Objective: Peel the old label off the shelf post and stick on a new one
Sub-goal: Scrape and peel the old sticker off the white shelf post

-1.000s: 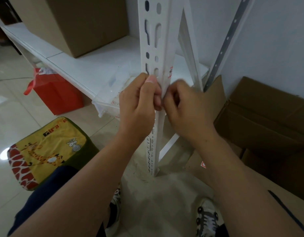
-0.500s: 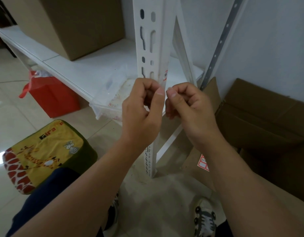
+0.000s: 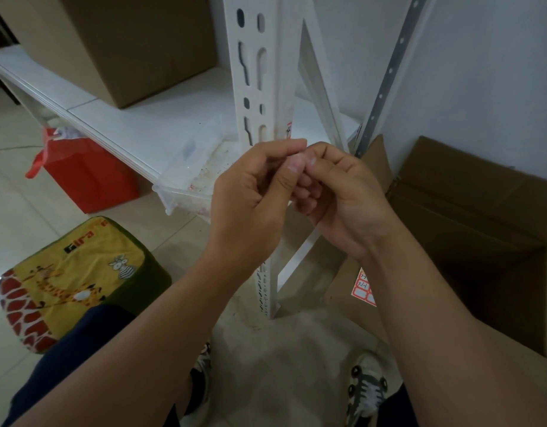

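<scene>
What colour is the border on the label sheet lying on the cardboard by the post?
Red border around white labels on the label sheet, seen in the head view.

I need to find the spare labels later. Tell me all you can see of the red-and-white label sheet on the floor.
The label sheet is a small white sheet of red-bordered stickers with handwriting on some. It lies flat on brown cardboard right of the shelf post, partly hidden by the right forearm. Nothing visibly grips it.
</scene>
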